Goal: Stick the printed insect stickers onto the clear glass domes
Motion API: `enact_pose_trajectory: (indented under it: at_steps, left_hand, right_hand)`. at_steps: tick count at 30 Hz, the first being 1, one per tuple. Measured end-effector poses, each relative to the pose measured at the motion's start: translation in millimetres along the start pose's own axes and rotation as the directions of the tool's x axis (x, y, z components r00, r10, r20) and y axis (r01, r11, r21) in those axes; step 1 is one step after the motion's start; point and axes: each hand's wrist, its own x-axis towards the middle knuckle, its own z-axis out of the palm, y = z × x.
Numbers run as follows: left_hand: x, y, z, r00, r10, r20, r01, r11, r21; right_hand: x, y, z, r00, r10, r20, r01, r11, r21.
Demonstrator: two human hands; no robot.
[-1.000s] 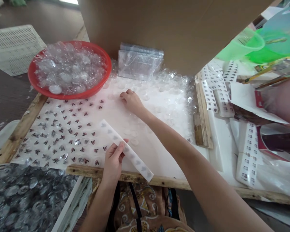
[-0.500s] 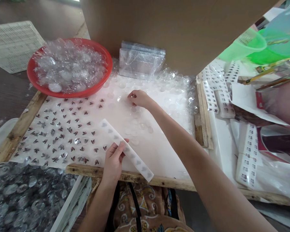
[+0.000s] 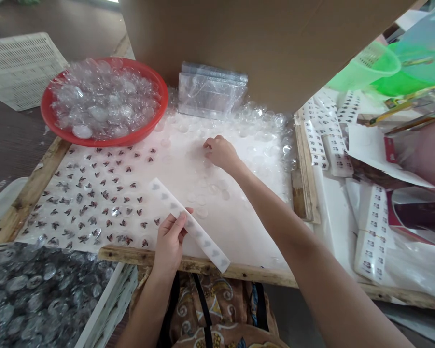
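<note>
My left hand (image 3: 172,237) pinches a white strip (image 3: 203,239) marked with a row of grey heart shapes, held slanting over the front of the white work surface (image 3: 239,232). Over the middle of that surface is my right hand (image 3: 220,153), its fingers curled together; whether anything small is between them is hidden. Clear round discs (image 3: 202,199) lie scattered below and around the right hand. To the left, many clear discs with small dark and red prints (image 3: 105,193) are spread out.
A red basin (image 3: 159,113) heaped with clear pieces stands at back left, beside a stack of clear plastic boxes (image 3: 212,94). Cardboard (image 3: 257,43) rises behind. Wooden strips (image 3: 304,169) edge the surface. Printed strips (image 3: 372,237) and green baskets (image 3: 369,65) are at right.
My right hand has moved a little to the right, away from a clear disc spot near its fingertips. My left hand and the strip have stayed in place.
</note>
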Motion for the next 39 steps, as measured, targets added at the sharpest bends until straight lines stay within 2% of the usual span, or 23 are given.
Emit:
enact_pose_trajectory:
  at_steps: [2, 5, 7, 9, 11, 14, 17, 22, 25, 29, 32, 34, 37, 39]
  left_hand:
    - [0, 0, -0.2, 1.000, 0.000, 0.010, 0.000, 1.000, 0.006]
    - [-1, 0, -0.3, 1.000, -0.009, 0.016, 0.009, 1.000, 0.025]
    - [-1, 1, 0.0, 1.000, -0.010, 0.005, 0.010, 0.999, 0.031]
    - [-2, 1, 0.3, 1.000, -0.003, -0.012, 0.003, 1.000, 0.027]
    - [-2, 2, 0.3, 1.000, 0.001, -0.023, 0.000, 1.000, 0.017]
    - [-2, 1, 0.2, 1.000, -0.007, -0.019, 0.008, 1.000, 0.002]
    - [-2, 1, 0.4, 1.000, -0.019, -0.002, 0.019, 1.000, 0.005]
    - [-2, 2, 0.6, 1.000, -0.005, 0.009, 0.005, 1.000, 0.001]
    - [-1, 2, 1.0, 1.000, 0.003, -0.007, -0.003, 1.000, -0.009]
    - [-1, 3, 1.0, 1.000, -0.004, -0.023, 0.004, 1.000, -0.012]
    - [0, 2, -0.6, 1.000, -0.013, -0.005, 0.013, 1.000, -0.008]
    - [1, 1, -1.8, 1.000, -0.021, 0.011, 0.021, 1.000, -0.001]
    - [0, 1, -1.8, 0.999, -0.026, 0.025, 0.026, 1.000, 0.008]
    - [0, 1, -0.4, 0.999, -0.024, 0.021, 0.024, 1.000, 0.009]
  right_hand:
    - [-4, -9, 0, 0.999, -0.018, -0.031, 0.018, 1.000, -0.009]
    - [-9, -34, 8, 0.982, -0.185, -0.045, 0.188, 0.980, 0.069]
    - [-9, -55, 19, 0.942, -0.336, -0.016, 0.336, 0.935, 0.113]
    - [-9, -72, 31, 0.903, -0.429, 0.015, 0.425, 0.899, 0.105]
    - [-10, -83, 40, 0.892, -0.451, 0.038, 0.449, 0.892, 0.056]
    - [-16, -86, 41, 0.898, -0.433, 0.074, 0.435, 0.901, 0.001]
    - [-16, -80, 35, 0.905, -0.421, 0.055, 0.421, 0.907, 0.019]
    - [6, -73, 46, 0.910, -0.403, -0.103, 0.409, 0.911, 0.052]
    - [12, -72, 56, 0.918, -0.385, -0.091, 0.390, 0.920, 0.040]
    - [-8, -62, 53, 0.922, -0.379, -0.073, 0.381, 0.924, 0.019]
    - [-31, -39, 37, 0.914, -0.398, -0.075, 0.404, 0.910, 0.093]
    - [-43, -17, 25, 0.919, -0.376, -0.122, 0.391, 0.910, 0.141]
    - [-54, 16, 11, 0.948, -0.257, -0.189, 0.282, 0.952, 0.121]
    - [-58, 32, 6, 0.969, -0.190, -0.160, 0.203, 0.977, 0.071]
